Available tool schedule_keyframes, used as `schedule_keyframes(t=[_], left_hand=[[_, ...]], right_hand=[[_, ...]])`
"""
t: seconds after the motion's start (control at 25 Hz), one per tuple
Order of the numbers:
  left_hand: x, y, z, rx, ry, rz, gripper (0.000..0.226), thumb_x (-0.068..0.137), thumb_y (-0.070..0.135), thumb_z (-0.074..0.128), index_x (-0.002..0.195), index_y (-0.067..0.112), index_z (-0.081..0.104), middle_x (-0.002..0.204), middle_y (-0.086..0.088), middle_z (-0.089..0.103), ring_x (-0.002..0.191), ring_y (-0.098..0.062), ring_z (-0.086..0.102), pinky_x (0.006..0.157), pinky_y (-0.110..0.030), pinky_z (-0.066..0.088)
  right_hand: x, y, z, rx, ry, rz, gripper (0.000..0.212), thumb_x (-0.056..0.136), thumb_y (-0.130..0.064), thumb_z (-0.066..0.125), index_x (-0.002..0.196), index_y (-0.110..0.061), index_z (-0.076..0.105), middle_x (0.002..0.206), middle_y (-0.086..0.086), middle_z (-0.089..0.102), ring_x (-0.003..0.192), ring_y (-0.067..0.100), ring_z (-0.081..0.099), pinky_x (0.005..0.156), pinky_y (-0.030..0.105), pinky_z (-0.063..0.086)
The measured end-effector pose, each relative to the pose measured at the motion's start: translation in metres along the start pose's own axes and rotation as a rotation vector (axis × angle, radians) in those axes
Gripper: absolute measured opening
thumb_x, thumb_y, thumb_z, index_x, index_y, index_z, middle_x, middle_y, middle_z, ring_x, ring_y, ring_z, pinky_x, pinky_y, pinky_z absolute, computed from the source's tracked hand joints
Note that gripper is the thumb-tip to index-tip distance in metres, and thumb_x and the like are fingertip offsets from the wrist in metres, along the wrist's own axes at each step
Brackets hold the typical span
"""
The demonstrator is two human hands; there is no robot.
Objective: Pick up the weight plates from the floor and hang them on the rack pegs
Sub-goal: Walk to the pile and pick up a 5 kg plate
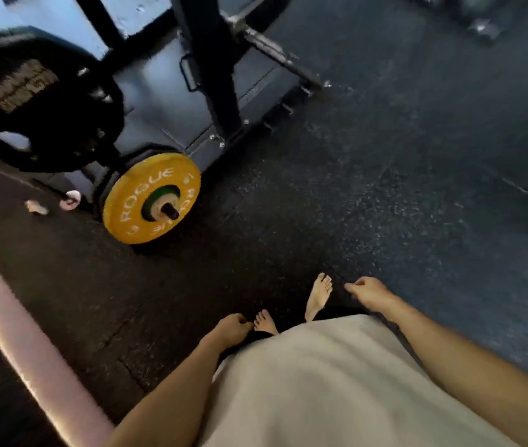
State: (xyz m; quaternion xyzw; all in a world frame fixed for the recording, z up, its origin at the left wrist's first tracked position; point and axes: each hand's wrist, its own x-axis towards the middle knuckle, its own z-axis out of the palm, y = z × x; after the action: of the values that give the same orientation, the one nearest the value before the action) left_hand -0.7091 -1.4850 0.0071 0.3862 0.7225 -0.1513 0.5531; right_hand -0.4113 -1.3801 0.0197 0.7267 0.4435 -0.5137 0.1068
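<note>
Standing barefoot on the rubber floor (385,188), looking down. Left hand (233,329) at lower centre of the frame, hanging by the hip, fingers loosely curled round nothing. Right hand (369,293) just right of centre, likewise hanging, fingers loosely bent and holding nothing.

Yellow plate (151,198) at centre left of the frame, upright, threaded on a low peg (172,211) of the rack (211,59), with a smaller green disc at its hub. Black plate (40,101) at upper left, hung higher on the same rack, blurred. Bare peg (275,48) jutting from the rack at upper centre, nothing on it.

No loose plate to be seen on the visible floor; only a small pale scrap (36,208) at left, too blurred to identify. Judged from this: two plates at least already racked, nothing in hand, both hands free. Whether more plates remain out of frame cannot be told; if so, next a walk to one and a two-handed lift.
</note>
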Motion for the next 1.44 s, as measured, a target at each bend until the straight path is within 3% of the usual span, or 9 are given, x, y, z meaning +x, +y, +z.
schedule_keyframes(t=[0.32, 0.48, 0.64, 0.76, 0.88, 1.08, 1.2, 1.32, 1.44], left_hand=[[0.042, 0.184, 0.001, 0.343, -0.041, 0.152, 0.025, 0.098, 0.035, 0.052, 0.111, 0.016, 0.06, 0.101, -0.006, 0.063, 0.095, -0.025, 0.063, 0.083, -0.034, 0.05], [0.059, 0.316, 0.042, 0.412, -0.03, 0.239, 0.028, 0.099, 0.035, 0.05, 0.119, 0.017, 0.06, 0.115, -0.008, 0.064, 0.099, -0.021, 0.06, 0.087, -0.033, 0.049], [0.066, 0.419, 0.084, 0.527, 0.016, 0.341, 0.028, 0.099, 0.033, 0.051, 0.116, 0.016, 0.064, 0.12, -0.004, 0.063, 0.11, -0.023, 0.058, 0.083, -0.029, 0.042], [0.076, 0.487, 0.095, 0.567, 0.027, 0.375, 0.025, 0.095, 0.036, 0.052, 0.108, 0.02, 0.067, 0.116, -0.006, 0.064, 0.103, -0.024, 0.061, 0.086, -0.033, 0.048], [0.107, 0.543, 0.087, 0.521, 0.034, 0.345, 0.02, 0.095, 0.034, 0.052, 0.1, 0.021, 0.066, 0.113, -0.007, 0.062, 0.097, -0.023, 0.061, 0.088, -0.034, 0.05], [0.173, 0.654, 0.045, 0.526, -0.049, 0.31, 0.027, 0.097, 0.03, 0.05, 0.111, 0.014, 0.067, 0.125, -0.009, 0.064, 0.116, -0.025, 0.058, 0.087, -0.027, 0.041], [0.198, 0.749, -0.008, 0.463, -0.033, 0.324, 0.016, 0.096, 0.031, 0.054, 0.098, 0.018, 0.062, 0.114, -0.01, 0.068, 0.101, -0.024, 0.062, 0.077, -0.027, 0.041], [0.216, 0.832, -0.059, 0.384, 0.022, 0.361, 0.022, 0.098, 0.031, 0.052, 0.108, 0.014, 0.062, 0.095, -0.006, 0.066, 0.078, -0.018, 0.059, 0.066, -0.027, 0.041], [0.243, 0.891, -0.094, 0.319, 0.021, 0.378, 0.025, 0.099, 0.028, 0.051, 0.114, 0.011, 0.062, 0.093, -0.003, 0.061, 0.08, -0.018, 0.056, 0.068, -0.028, 0.041]], right_hand=[[-0.003, 0.159, -0.069, 0.498, 0.164, 0.218, 0.022, 0.092, -0.031, 0.059, 0.085, -0.011, 0.066, 0.089, 0.01, 0.067, 0.082, 0.024, 0.062, 0.066, 0.029, 0.043], [0.003, 0.23, -0.15, 0.568, 0.194, 0.25, 0.025, 0.093, -0.029, 0.057, 0.073, -0.014, 0.06, 0.07, 0.004, 0.059, 0.061, 0.016, 0.052, 0.054, 0.025, 0.037], [0.028, 0.283, -0.231, 0.648, 0.226, 0.258, 0.025, 0.094, -0.03, 0.058, 0.095, -0.007, 0.065, 0.083, 0.009, 0.063, 0.066, 0.019, 0.052, 0.058, 0.027, 0.039], [0.061, 0.302, -0.277, 0.636, 0.187, 0.284, 0.023, 0.094, -0.028, 0.058, 0.094, -0.006, 0.063, 0.085, 0.01, 0.063, 0.062, 0.018, 0.05, 0.054, 0.026, 0.038], [0.107, 0.305, -0.323, 0.572, 0.147, 0.335, 0.017, 0.092, -0.026, 0.058, 0.082, -0.013, 0.057, 0.083, 0.007, 0.058, 0.069, 0.021, 0.052, 0.056, 0.024, 0.038], [0.185, 0.285, -0.428, 0.516, 0.145, 0.379, 0.021, 0.091, -0.022, 0.058, 0.072, -0.015, 0.05, 0.08, 0.01, 0.058, 0.063, 0.021, 0.05, 0.055, 0.024, 0.035], [0.222, 0.246, -0.515, 0.465, 0.188, 0.338, 0.02, 0.092, -0.024, 0.058, 0.076, -0.013, 0.054, 0.082, 0.011, 0.061, 0.072, 0.023, 0.052, 0.058, 0.027, 0.035], [0.267, 0.197, -0.597, 0.39, 0.235, 0.233, 0.029, 0.092, -0.023, 0.057, 0.066, -0.015, 0.049, 0.068, 0.007, 0.053, 0.063, 0.021, 0.045, 0.054, 0.029, 0.029], [0.322, 0.152, -0.661, 0.393, 0.274, 0.21, 0.014, 0.088, -0.026, 0.06, 0.077, -0.018, 0.058, 0.073, 0.003, 0.06, 0.071, 0.023, 0.053, 0.063, 0.029, 0.036]])
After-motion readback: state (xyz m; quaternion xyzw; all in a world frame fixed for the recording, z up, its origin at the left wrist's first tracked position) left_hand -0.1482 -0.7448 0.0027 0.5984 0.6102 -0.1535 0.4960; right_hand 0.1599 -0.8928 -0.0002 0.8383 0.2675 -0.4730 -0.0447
